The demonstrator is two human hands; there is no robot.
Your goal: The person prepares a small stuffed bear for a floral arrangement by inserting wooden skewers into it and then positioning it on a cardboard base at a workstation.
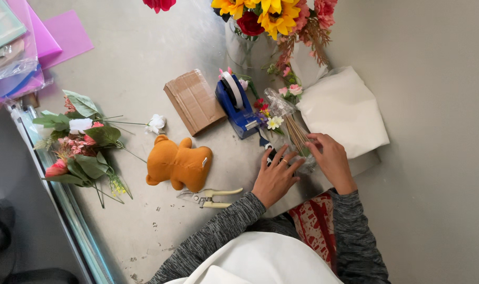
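Both hands work at the near edge of a grey table (pixel 145 63), seen from above: the left hand (pixel 275 176), a ring on one finger, lies palm down with fingers spread over the lower end of a clear plastic bag of thin wooden sticks (pixel 294 131), while the right hand (pixel 329 156) curls its fingers round the bag's right side, pinching the plastic. The bag lies slanted on the table between a blue tape dispenser (pixel 238 105) and a folded sheet of white paper (pixel 344 108), its upper end beside a few small pink and white artificial blossoms (pixel 275 122). A small dark object sits just under the left fingertips; what it is cannot be made out. Left of the hands lie cream-handled pruning shears (pixel 210 197), closed, and an orange stuffed bear (pixel 179 163) face down. A flat piece of brown cardboard (pixel 194 101) rests beside the dispenser. At the table's left edge sprawls a bunch of artificial flowers (pixel 79 142) with green leaves, a single white bloom (pixel 156 123) lying apart from it. A glass vase (pixel 242 47) of sunflowers and red roses stands at the far side, and pink plastic sheets (pixel 60 37) fill the upper left corner. The person wears grey knit sleeves and a white apron
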